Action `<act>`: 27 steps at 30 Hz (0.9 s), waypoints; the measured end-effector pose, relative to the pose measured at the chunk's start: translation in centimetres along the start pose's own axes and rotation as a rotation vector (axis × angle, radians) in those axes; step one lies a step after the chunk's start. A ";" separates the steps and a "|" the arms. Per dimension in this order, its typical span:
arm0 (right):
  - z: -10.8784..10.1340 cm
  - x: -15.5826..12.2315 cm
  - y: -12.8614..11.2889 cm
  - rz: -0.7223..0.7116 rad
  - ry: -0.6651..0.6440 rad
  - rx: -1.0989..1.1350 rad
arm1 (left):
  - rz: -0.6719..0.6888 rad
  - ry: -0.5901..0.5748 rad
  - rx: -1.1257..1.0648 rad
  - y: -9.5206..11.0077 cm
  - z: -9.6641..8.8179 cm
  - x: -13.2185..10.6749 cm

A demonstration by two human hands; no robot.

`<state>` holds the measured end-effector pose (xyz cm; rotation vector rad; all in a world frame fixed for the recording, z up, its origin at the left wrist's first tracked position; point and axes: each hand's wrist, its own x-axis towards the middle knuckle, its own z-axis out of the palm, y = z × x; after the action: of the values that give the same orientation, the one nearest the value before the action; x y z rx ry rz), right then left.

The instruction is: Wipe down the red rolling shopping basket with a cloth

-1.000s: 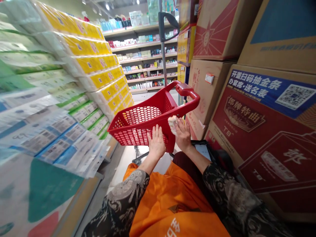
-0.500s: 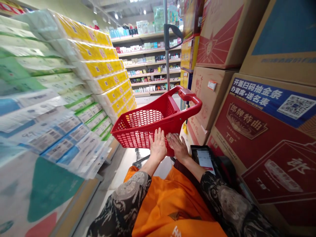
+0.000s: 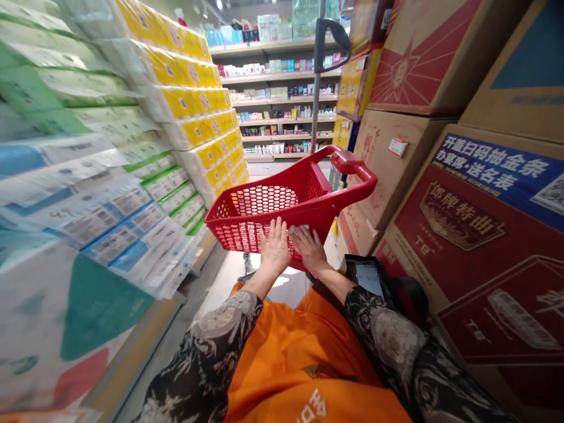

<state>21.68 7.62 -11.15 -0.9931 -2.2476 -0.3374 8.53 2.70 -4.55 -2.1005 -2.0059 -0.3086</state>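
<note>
A red plastic shopping basket cart [image 3: 247, 217] with honeycomb holes in its walls stands in front of me, its handle to the right. My left hand [image 3: 275, 249] lies against the near side wall, fingers stretched upward and spread. Close beside it, my right hand [image 3: 311, 249] rests on the same wall with fingers spread. A pale greyish patch shows at my right fingertips; what it is, I cannot make out. No grip on the cart's handle [image 3: 352, 167] is seen. I wear an orange apron [image 3: 308, 364] over dark patterned sleeves.
Stacked yellow-and-white packs [image 3: 176, 100] and green and blue packs [image 3: 114, 211] line the left. Large cartons [image 3: 467, 235] rise on the right. Low beside them sits a dark device with a lit screen [image 3: 368, 276]. A pole with a grey handle [image 3: 318, 76] and stocked shelves [image 3: 273, 100] stand ahead.
The view has turned and tilted down slightly, so the shelves and cartons sit higher and further right. Both hands stay on the cart's side wall, appearing a little further left along it.
</note>
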 end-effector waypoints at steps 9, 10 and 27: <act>-0.2 6.9 -2.1 -0.065 0.126 -0.028 | -0.150 -0.014 0.005 -3.8 0.3 0.1; 0.5 6.9 -2.4 -0.093 0.098 -0.027 | -0.154 -0.009 0.009 -4.2 0.4 -0.1; 4.8 11.2 -8.2 -0.258 -0.007 0.040 | -0.269 0.011 0.076 -10.8 2.0 -1.3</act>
<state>7.84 10.66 -7.22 -0.6846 -2.3834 -0.3992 -2.32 2.50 -6.69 -1.7810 -2.2579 -0.2819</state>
